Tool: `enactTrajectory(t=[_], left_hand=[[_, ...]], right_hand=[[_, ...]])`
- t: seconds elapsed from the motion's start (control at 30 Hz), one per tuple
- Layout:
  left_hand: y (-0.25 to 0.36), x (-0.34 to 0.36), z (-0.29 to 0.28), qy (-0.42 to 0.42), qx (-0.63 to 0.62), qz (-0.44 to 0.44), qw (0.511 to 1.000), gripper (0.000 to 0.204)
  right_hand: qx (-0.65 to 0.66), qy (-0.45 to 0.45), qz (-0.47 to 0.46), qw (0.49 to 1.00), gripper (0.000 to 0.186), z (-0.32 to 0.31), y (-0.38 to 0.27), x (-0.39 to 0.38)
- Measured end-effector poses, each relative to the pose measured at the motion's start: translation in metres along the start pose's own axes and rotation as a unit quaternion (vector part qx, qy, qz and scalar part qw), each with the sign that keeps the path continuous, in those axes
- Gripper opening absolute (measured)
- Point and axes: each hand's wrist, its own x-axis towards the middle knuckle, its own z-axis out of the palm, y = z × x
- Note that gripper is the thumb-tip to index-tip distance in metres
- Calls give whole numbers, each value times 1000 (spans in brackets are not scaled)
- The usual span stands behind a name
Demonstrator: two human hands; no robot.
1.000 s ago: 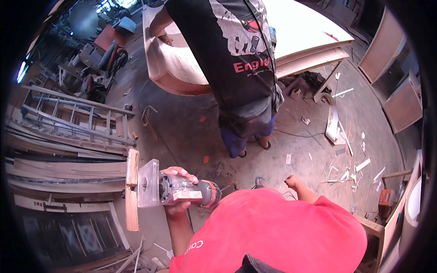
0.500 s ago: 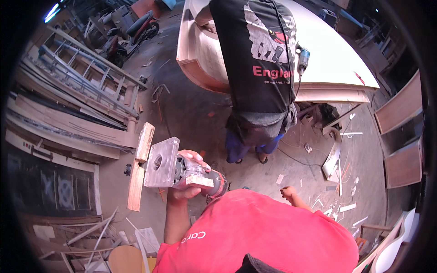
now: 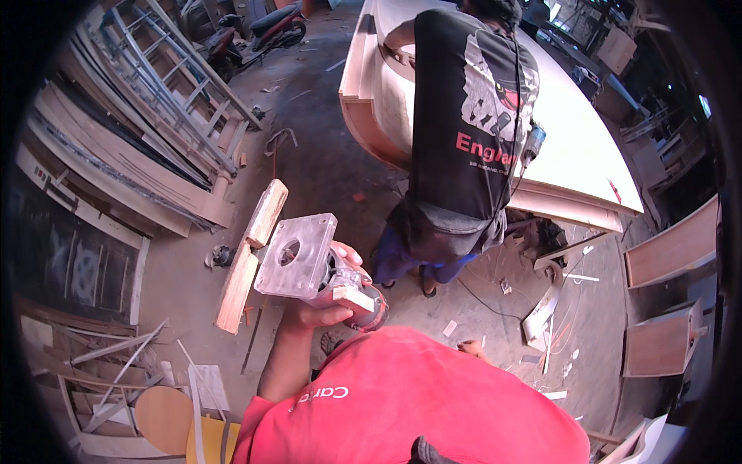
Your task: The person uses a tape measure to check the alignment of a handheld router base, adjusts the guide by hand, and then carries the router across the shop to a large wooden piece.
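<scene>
My left hand [image 3: 325, 313] grips a grey router [image 3: 359, 305] from below, above my red shirt. Its square clear base plate [image 3: 295, 254] faces left, with a split-looking wooden strip [image 3: 251, 255] just beyond it and a black fitting [image 3: 220, 255] behind the strip. A small wood block [image 3: 352, 298] lies against the router body. My right hand [image 3: 470, 348] shows small beside my shirt, its fingers loosely curled with nothing visible in them; part of it is hidden.
A co-worker [image 3: 460, 155] in black leans over a large curved wooden panel structure [image 3: 580, 178], beside a blue power tool [image 3: 533, 145]. A ladder [image 3: 182, 69], stacked boards [image 3: 127, 151], a scooter [image 3: 267, 31], offcuts [image 3: 116, 371], cables and curved panels [image 3: 665, 240] surround us.
The view has swung, shifting the co-worker rightward. My left hand and router have moved up and right in the picture; my right hand sits lower, more hidden by my shirt.
</scene>
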Motion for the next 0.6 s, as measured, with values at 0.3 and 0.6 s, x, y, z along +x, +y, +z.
enactTrajectory(t=[0.3,0.6], left_hand=[[3,-12,-4,19,-7,-8,1000,75],[11,-21,-35,21,-48,-33,998,75]], right_hand=[[-30,14,-30,999,28,-11,-2,-28],[25,23,-2,999,24,7,11,-13]])
